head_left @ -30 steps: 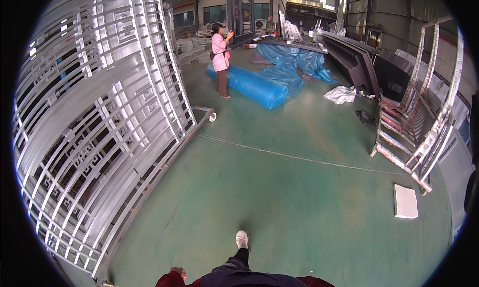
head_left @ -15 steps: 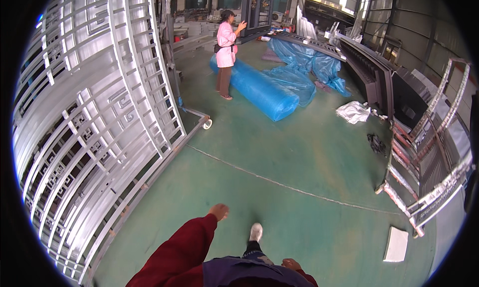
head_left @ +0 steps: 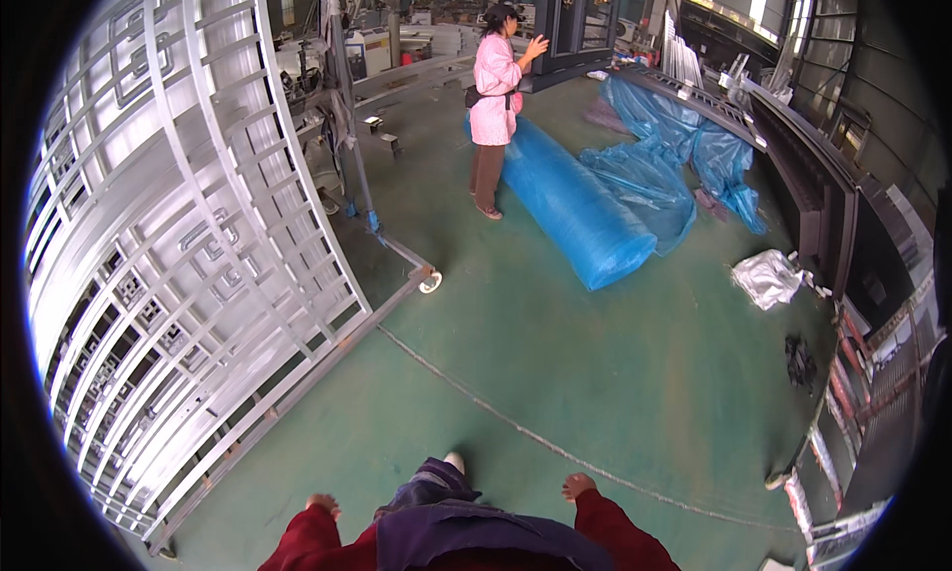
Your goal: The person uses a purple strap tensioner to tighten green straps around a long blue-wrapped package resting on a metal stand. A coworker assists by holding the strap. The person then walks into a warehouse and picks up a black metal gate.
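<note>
My left hand (head_left: 323,504) hangs low at the lower edge, in a dark red sleeve, its fingers loosely bent with nothing seen in them. To the other side of my purple apron (head_left: 466,536), my right hand (head_left: 578,486) swings forward over the green floor, holding nothing visible, its fingers slightly curled and apart. Neither hand touches any object. Nearest to my left hand is the rack's lower rail (head_left: 288,392), under tall silver metal gate panels (head_left: 213,224). One light shoe (head_left: 454,462) shows ahead of the apron.
A person in a pink top (head_left: 493,75) stands ahead with raised hands at a dark door panel (head_left: 575,25). A blue plastic-wrapped roll (head_left: 585,209) lies beside them. A caster (head_left: 430,282) juts from the rack. White sheeting (head_left: 769,278) and a metal frame (head_left: 843,442) are at right.
I have walked forward; the roll, person and rack caster appear nearer. My left hand has swung back and my right hand forward. The white slab at right has nearly left the view.
</note>
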The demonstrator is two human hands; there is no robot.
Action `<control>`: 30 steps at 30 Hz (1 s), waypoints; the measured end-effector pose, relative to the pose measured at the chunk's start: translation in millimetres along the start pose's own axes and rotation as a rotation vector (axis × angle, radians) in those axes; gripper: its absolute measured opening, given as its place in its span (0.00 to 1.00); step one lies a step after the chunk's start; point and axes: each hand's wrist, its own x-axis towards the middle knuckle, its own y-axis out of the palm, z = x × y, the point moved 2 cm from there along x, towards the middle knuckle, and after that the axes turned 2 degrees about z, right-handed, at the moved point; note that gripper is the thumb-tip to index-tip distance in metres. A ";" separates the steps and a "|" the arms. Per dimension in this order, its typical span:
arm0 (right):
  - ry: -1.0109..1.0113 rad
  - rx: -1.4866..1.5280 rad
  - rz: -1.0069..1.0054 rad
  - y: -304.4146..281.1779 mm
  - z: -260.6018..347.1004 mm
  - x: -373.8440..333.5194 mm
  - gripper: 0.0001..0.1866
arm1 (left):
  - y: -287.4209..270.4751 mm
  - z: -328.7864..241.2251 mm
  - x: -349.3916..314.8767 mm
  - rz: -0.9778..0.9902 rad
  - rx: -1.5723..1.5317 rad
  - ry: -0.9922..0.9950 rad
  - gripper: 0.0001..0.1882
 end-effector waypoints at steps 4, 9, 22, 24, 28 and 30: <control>-0.234 -0.090 -0.055 -0.4 176.3 61.7 0.14 | -55.8 22.3 31.2 0.137 -0.525 -0.056 0.14; -0.124 -0.241 0.116 -3.5 281.9 111.3 0.15 | -228.5 64.1 165.1 -0.092 -0.434 0.159 0.10; -0.168 -1.097 -0.011 -136.3 483.6 288.3 0.14 | -919.9 263.8 328.3 -0.660 -1.768 0.310 0.18; -0.185 -1.091 0.067 -133.3 532.5 345.8 0.15 | -930.2 282.7 353.3 -0.575 -1.727 0.241 0.15; -0.487 -1.324 0.233 -126.0 668.6 477.7 0.18 | -873.2 311.7 382.3 -0.247 -1.635 -0.070 0.15; -0.380 -1.372 0.341 -95.8 782.7 544.2 0.18 | -746.5 354.0 431.8 0.181 -2.621 0.232 0.12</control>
